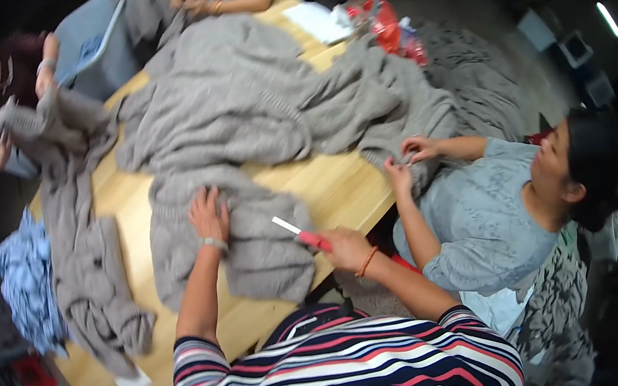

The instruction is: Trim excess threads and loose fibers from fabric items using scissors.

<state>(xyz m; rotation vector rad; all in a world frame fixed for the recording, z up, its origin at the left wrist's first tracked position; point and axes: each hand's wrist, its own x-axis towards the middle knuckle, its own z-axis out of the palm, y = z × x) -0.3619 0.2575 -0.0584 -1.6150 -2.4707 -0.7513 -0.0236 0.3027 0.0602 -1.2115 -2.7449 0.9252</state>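
A grey knit garment lies on the near side of the worktop, the left hand palm-down on it, fingers spread, forearm outstretched; at right, the right hand has fingers wrapped around a red-handled tool, pale tip angled far and left.

A pale wooden table carries rumpled grey knit garments and, toward its far edge, white paper.
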